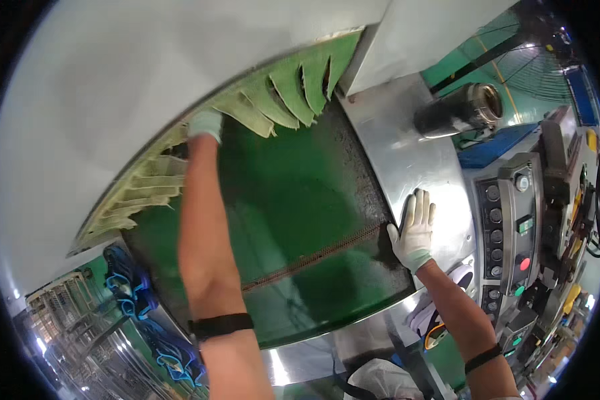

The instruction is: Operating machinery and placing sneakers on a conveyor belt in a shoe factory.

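My left hand [205, 124], in a pale glove, reaches across the green conveyor belt [287, 180] to the strip curtain [290, 83] under the rim of a large grey machine hood. Its fingers are hidden by the curtain and the shadow there, so whether they hold anything does not show. My right hand [415, 233], also gloved, lies flat on the metal side rail [407, 160] with its fingers stretched out and nothing in it. The curtain's green strips hang uneven, with frayed ends. A toothed seam [313, 257] crosses the belt.
A dark cylindrical flask [450, 117] lies on the right rail. Farther right stands a control panel [507, 227] with knobs and coloured buttons. A wire-caged fan [523, 73] is at the far right. Blue-laced dark shoes [133, 287] and wire racks [63, 313] are at the left; a pale shoe [433, 310] sits beside my right forearm.
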The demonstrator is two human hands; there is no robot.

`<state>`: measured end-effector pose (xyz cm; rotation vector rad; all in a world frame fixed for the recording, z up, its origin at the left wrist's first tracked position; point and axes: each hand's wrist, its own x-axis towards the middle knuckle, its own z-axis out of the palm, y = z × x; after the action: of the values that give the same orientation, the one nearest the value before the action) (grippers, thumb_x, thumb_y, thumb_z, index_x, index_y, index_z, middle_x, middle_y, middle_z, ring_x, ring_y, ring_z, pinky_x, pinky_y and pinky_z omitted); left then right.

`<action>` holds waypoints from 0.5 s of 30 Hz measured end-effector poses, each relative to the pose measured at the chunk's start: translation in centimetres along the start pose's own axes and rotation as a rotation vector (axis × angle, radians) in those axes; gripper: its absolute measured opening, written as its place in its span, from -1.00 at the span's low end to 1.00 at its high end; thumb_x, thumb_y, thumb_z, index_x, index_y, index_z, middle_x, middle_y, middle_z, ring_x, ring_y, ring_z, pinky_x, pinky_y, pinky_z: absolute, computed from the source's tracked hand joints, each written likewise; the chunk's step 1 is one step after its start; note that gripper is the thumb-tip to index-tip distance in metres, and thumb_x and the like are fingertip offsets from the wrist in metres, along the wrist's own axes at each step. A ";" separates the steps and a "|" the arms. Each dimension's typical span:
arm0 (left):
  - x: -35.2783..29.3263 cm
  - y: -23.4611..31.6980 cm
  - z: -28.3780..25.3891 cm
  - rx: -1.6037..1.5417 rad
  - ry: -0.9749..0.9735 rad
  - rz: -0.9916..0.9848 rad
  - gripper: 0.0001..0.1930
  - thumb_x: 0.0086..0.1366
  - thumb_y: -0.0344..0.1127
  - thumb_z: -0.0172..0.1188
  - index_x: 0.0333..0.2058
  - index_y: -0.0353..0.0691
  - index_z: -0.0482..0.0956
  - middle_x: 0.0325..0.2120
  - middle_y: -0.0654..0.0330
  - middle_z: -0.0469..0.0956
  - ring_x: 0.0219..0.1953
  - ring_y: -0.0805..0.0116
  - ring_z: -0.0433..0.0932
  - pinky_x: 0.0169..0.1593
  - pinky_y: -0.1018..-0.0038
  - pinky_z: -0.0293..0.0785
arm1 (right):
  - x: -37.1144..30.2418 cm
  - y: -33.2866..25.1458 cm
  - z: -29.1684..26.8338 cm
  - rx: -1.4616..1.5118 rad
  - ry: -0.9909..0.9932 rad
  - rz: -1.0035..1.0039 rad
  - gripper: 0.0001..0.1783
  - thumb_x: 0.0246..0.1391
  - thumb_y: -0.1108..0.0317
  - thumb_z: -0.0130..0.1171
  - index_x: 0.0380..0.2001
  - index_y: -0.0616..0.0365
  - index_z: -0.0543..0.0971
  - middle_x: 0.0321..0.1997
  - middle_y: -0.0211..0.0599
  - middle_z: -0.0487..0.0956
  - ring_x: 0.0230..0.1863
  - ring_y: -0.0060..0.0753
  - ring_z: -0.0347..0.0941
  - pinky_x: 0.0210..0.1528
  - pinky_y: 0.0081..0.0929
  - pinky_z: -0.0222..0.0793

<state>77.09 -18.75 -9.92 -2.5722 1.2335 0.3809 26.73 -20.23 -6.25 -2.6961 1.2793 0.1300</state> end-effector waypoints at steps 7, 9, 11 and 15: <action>6.0 -0.8 -0.8 -0.193 -0.015 0.081 -0.59 0.30 -0.17 0.03 0.02 -0.27 0.54 0.10 -0.15 0.49 0.15 -0.11 0.43 0.24 -0.04 0.25 | 1.8 -2.0 1.1 0.024 -0.033 -0.073 0.10 -0.10 0.20 0.37 0.35 0.47 -0.04 0.44 0.39 -0.03 0.48 0.45 -0.15 0.45 0.32 -0.28; 5.2 1.6 -1.0 -0.219 0.018 0.098 -0.59 0.30 -0.16 0.03 0.02 -0.26 0.54 0.09 -0.15 0.49 0.14 -0.12 0.43 0.24 -0.04 0.25 | 2.2 -2.0 1.5 0.024 -0.025 -0.071 0.11 -0.10 0.21 0.37 0.35 0.46 -0.05 0.44 0.39 -0.03 0.48 0.45 -0.15 0.45 0.33 -0.29; 4.8 2.7 -1.7 -0.248 0.042 0.108 -0.59 0.31 -0.15 0.03 0.02 -0.26 0.54 0.09 -0.15 0.49 0.14 -0.12 0.44 0.24 -0.04 0.25 | 1.6 -1.8 0.7 0.022 -0.026 -0.074 0.12 -0.10 0.22 0.37 0.36 0.45 -0.06 0.44 0.39 -0.03 0.48 0.45 -0.15 0.45 0.33 -0.29; 5.0 -3.9 -0.7 -0.271 0.177 0.105 -0.58 0.31 -0.14 0.02 0.02 -0.26 0.55 0.08 -0.14 0.50 0.13 -0.12 0.44 0.24 -0.04 0.26 | 1.6 -2.6 1.1 0.065 -0.015 -0.082 0.11 -0.10 0.23 0.36 0.37 0.42 -0.07 0.45 0.40 -0.04 0.48 0.45 -0.14 0.43 0.35 -0.27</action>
<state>83.31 -20.23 -10.48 -2.8278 1.4740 0.3703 29.74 -19.60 -7.32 -2.6820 1.1460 0.0963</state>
